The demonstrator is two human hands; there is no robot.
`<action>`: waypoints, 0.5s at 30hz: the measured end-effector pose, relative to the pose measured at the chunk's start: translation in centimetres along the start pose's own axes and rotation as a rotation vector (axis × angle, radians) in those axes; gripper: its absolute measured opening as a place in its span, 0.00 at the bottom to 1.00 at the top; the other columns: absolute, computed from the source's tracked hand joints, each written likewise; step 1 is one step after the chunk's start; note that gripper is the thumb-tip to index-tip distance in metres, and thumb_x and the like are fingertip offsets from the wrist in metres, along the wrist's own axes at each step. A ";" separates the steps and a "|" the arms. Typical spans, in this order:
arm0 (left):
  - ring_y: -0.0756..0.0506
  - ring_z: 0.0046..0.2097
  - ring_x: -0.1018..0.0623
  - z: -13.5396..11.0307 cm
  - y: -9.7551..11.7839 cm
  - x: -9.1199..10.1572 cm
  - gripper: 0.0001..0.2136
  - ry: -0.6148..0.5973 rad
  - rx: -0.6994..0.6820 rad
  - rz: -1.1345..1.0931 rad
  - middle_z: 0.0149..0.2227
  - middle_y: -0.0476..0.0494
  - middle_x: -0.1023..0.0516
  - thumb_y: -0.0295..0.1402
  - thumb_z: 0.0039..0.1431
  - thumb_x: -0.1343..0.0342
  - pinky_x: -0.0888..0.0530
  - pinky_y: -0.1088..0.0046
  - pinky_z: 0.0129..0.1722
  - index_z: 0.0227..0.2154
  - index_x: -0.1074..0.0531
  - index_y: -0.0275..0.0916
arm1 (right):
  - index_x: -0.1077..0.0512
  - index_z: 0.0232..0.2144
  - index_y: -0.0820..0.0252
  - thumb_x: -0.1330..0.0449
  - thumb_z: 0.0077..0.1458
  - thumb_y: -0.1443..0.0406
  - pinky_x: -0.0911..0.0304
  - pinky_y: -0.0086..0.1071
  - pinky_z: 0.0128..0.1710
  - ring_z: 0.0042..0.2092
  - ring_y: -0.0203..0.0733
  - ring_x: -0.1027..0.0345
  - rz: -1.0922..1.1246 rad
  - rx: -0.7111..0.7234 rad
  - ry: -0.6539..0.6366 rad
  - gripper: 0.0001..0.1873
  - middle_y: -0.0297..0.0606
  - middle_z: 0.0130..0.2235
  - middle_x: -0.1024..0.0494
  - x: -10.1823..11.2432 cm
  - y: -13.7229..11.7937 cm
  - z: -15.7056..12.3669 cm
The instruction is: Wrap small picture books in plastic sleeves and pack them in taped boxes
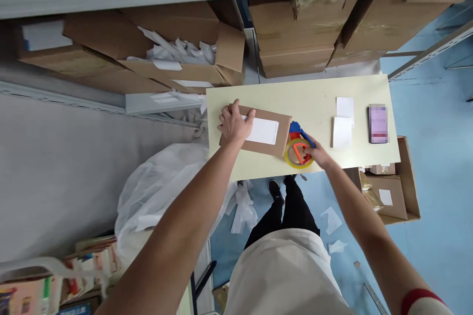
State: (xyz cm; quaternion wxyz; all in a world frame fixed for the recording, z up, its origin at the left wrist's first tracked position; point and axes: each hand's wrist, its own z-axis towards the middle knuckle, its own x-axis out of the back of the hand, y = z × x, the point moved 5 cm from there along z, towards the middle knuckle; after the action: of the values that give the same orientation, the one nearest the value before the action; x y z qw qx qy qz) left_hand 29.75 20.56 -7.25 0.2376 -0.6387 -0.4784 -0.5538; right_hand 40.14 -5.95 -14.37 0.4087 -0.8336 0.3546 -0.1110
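A brown cardboard box [283,128] with a white label [263,131] on its top lies on the pale table [314,101]. Resting on the box's left end is my left hand [236,122], fingers spread over its top and edge. My right hand [316,151] grips a blue and red tape dispenser [295,128] by its handle, beside the box's right end. A yellow-rimmed roll of tape [287,157] sits on the dispenser. The dispenser's head touches or nearly touches the box's right edge; I cannot tell which.
White papers [342,132] and a purple item [378,124] lie at the table's right. Large cartons [295,34] fill the shelf behind. An open carton [410,182] holds boxes on the floor, right. A white plastic bag [162,172] bulges at left; paper scraps [332,220] litter the floor.
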 end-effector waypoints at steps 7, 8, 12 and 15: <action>0.29 0.65 0.45 -1.2 2.5 -0.3 0.35 -0.097 -0.540 0.167 0.67 0.34 0.45 0.54 0.59 0.54 0.49 0.48 0.61 0.66 0.47 0.45 | 0.38 0.62 0.55 0.41 0.38 0.72 0.35 0.44 0.55 0.52 0.47 0.31 -0.224 -0.015 -0.133 0.44 0.40 0.55 0.26 2.3 -5.7 5.0; 0.31 0.64 0.42 -1.1 2.8 -0.5 0.33 -0.101 -0.562 0.165 0.65 0.34 0.41 0.54 0.60 0.54 0.48 0.51 0.61 0.66 0.47 0.45 | 0.40 0.63 0.55 0.41 0.37 0.73 0.34 0.43 0.53 0.51 0.47 0.30 -0.248 -0.018 -0.130 0.46 0.40 0.54 0.25 2.2 -5.7 4.8; 0.32 0.59 0.36 -0.9 3.0 -0.7 0.33 -0.075 -0.534 0.177 0.59 0.34 0.34 0.54 0.60 0.54 0.46 0.54 0.59 0.65 0.45 0.46 | 0.40 0.63 0.55 0.41 0.37 0.75 0.31 0.38 0.45 0.43 0.43 0.28 -0.258 -0.027 -0.132 0.47 0.37 0.46 0.22 2.5 -5.1 3.4; 0.31 0.58 0.36 -1.1 2.9 -0.7 0.33 -0.084 -0.526 0.191 0.57 0.34 0.33 0.53 0.60 0.55 0.46 0.54 0.58 0.65 0.46 0.45 | 0.41 0.63 0.54 0.39 0.38 0.75 0.29 0.36 0.37 0.37 0.41 0.29 -0.244 -0.099 -0.180 0.47 0.37 0.42 0.22 3.4 -3.1 1.0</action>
State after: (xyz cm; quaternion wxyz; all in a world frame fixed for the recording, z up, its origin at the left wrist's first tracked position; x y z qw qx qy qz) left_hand 31.80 18.19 -6.97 0.0947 -0.7431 -0.2653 -0.6070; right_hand 44.60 -6.35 -13.02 0.3808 -0.8962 0.2176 -0.0671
